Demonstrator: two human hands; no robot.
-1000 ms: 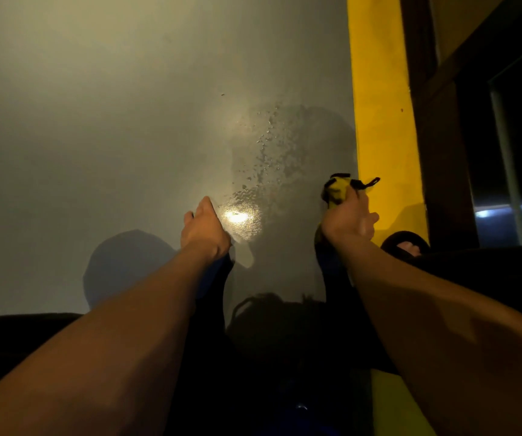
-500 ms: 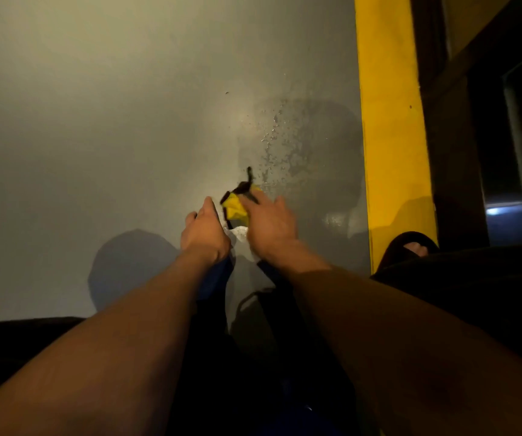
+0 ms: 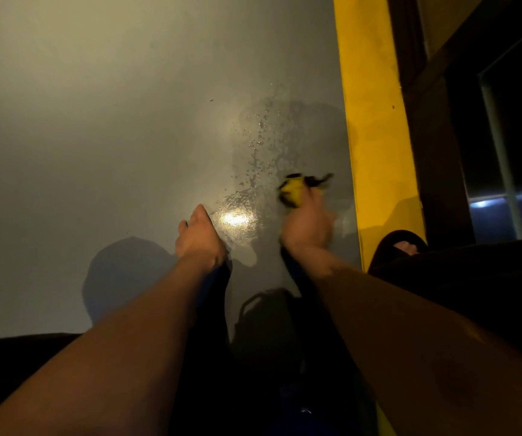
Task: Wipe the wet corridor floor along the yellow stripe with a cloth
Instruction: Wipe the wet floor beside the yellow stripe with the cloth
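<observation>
Cloth (image 3: 291,191) clamped in right grip (image 3: 308,225) near yellow stripe (image 3: 376,127) edge; left grip (image 3: 199,237) unclear | open floor (image 3: 96,121) leftward

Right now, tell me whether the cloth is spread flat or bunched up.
Bunched: the yellow cloth is a wad gripped in the right hand.

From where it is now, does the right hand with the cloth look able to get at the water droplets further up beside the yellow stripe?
Probably yes. The right hand grips the cloth just below the droplets, with only bare floor between them.
</observation>
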